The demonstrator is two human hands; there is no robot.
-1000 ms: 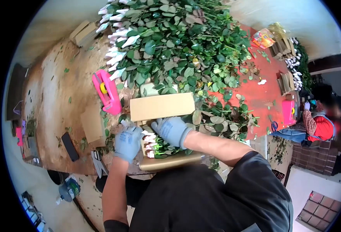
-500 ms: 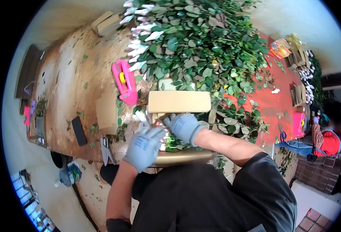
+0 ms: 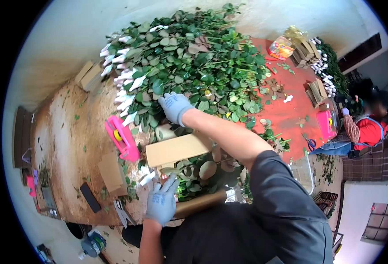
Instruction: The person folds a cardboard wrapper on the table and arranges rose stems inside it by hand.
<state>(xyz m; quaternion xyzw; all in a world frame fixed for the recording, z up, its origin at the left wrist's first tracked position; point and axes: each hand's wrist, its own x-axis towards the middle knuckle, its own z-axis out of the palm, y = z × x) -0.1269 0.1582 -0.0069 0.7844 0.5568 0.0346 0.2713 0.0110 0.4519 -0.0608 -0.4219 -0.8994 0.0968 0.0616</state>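
- The flowers point(image 3: 194, 66) lie heaped on the desk point(image 3: 62, 154), beyond the box point(image 3: 178, 149); their long axis runs left to right, white-wrapped heads point(image 3: 124, 102) to the left and bare stems to the right.
- The right hand point(image 3: 175, 108) reaches into the near edge of the heap, fingers bent among the leaves; whether it grips a stem cannot be told.
- The left hand point(image 3: 162, 203) is open, fingers apart and pointing away from the body, beside the near bunch point(image 3: 189, 189).
- The near bunch lies between the box and the person's body; its heads are mostly hidden by the left hand, and leaves cover its stems.
- The box lies lengthwise from left to right, its right end slightly farther from the body.
- The right forearm crosses over the heap's near side, hiding leaves below it, and the sleeve point(image 3: 282, 185) covers the desk's near edge.
- Left of the box stands a pink tape dispenser point(image 3: 122, 138), with a cardboard sheet point(image 3: 112, 174), a phone point(image 3: 90, 197) and a stapler point(image 3: 123, 213) nearer the body.
- Scissors point(image 3: 310, 143) lie far right, near a co-worker point(image 3: 370, 132) whose hands are hard to make out.
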